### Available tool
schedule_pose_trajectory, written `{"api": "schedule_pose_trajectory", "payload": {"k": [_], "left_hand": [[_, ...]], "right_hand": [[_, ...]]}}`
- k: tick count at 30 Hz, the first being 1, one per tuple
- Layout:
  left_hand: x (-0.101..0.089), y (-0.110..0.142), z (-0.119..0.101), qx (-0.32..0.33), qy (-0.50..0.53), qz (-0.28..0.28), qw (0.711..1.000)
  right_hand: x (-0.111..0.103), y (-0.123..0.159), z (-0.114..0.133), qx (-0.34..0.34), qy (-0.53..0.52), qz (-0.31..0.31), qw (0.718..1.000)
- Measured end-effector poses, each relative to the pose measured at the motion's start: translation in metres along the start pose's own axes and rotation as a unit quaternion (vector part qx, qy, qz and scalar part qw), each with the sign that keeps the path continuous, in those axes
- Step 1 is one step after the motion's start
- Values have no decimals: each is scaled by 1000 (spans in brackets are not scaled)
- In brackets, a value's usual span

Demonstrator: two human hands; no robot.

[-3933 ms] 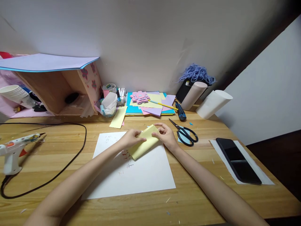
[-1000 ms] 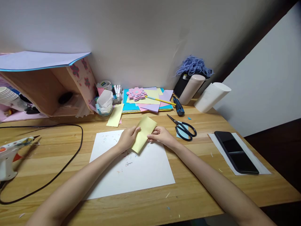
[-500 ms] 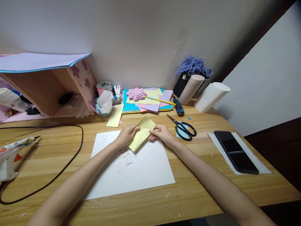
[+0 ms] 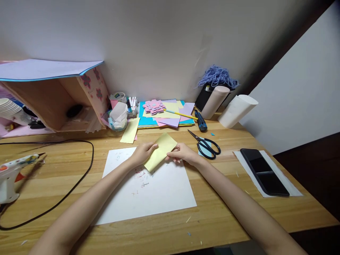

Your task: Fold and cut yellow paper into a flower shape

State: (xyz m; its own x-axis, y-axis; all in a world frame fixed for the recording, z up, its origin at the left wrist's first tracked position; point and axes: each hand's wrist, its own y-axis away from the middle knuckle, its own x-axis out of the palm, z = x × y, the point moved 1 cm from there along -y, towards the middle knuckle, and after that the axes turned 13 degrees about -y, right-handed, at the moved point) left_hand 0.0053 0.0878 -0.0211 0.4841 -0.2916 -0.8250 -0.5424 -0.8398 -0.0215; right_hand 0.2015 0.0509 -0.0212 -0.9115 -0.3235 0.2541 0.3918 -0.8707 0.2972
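Observation:
A small rectangle of yellow paper (image 4: 160,151) is held tilted above a white sheet (image 4: 159,198) that carries faint coloured marks. My left hand (image 4: 143,153) grips its left side, thumb on top and the other fingers out of sight beneath. At the right edge, my right hand (image 4: 183,153) pinches the paper between thumb and fingers. Black-handled scissors (image 4: 205,144) lie just right of that hand, partly over a light blue paper piece (image 4: 205,150). Another yellow paper strip (image 4: 130,130) rests behind my left hand.
Coloured papers (image 4: 148,122) with a pink paper flower (image 4: 154,106), a pencil (image 4: 180,113) and a box cutter (image 4: 201,121) sit at the back. A glue gun (image 4: 13,173) and its cord (image 4: 89,170) lie left. A phone (image 4: 264,172) is right, a cardboard box (image 4: 92,95) back left.
My right thumb and fingers have shifted slightly down and left along the yellow paper's edge. Both hands still hold it, and the view has moved a little.

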Motion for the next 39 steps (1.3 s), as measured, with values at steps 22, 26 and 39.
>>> {"api": "schedule_pose_trajectory", "payload": {"k": [22,26,39], "left_hand": [[-2,0,0,22,-17,-1,1000],[0,0,3,-8,17,-43,999],[2,2,2,8,19,-63,998]], "right_hand": [[-34,-6,3,-144,-72,-243,957],[-21,-2,4,-76,-57,-131,987],[13,-2,-14,-35,-19,-58,998]]}}
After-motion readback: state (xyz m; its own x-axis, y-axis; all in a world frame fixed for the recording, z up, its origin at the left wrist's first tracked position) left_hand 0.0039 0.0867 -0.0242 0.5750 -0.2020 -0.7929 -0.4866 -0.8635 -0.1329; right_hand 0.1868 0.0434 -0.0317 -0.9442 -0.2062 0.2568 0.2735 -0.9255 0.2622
